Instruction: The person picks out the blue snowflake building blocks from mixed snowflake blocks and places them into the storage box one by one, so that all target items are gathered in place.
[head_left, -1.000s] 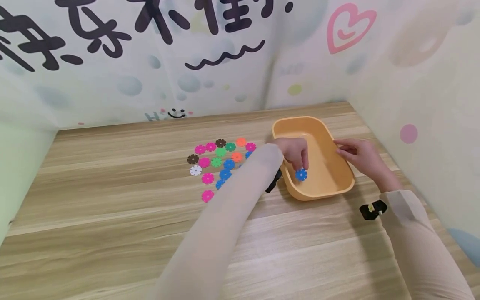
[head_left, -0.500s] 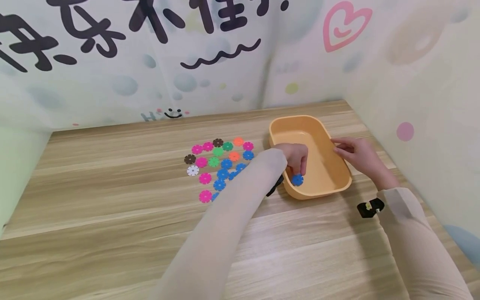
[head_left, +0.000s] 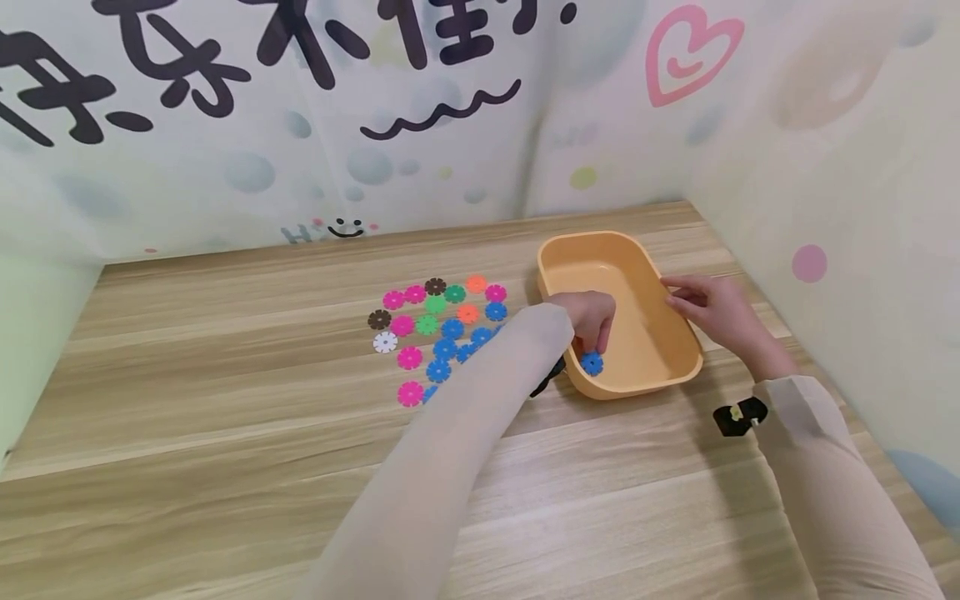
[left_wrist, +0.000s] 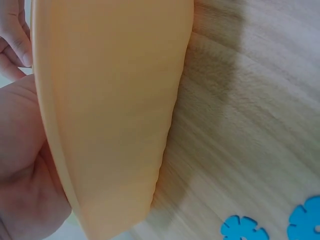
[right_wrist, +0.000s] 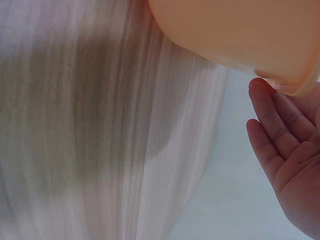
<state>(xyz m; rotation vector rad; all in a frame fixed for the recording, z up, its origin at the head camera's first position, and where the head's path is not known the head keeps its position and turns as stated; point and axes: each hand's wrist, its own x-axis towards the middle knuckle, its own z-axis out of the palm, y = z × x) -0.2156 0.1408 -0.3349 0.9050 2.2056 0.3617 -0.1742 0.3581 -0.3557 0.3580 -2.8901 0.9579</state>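
Note:
A light-orange plastic tub stands at the right of the wooden table. My left hand reaches over its left rim, fingers pointing down, and pinches a blue notched snowflake disc low inside near the front left corner. In the left wrist view the tub's outer wall hides those fingers and the disc. My right hand holds the tub's right rim between thumb and fingers; in the right wrist view its fingertips lie at the underside of the rim.
Left of the tub several snowflake discs lie flat in a cluster, among them a white disc, a pink disc and a blue disc. My left sleeve covers part of the cluster. Printed wall sheets border the table.
My left hand has lowered the blue disc a little further into the tub, toward its front left corner. The right hand keeps its hold on the rim. The head view has shifted slightly.

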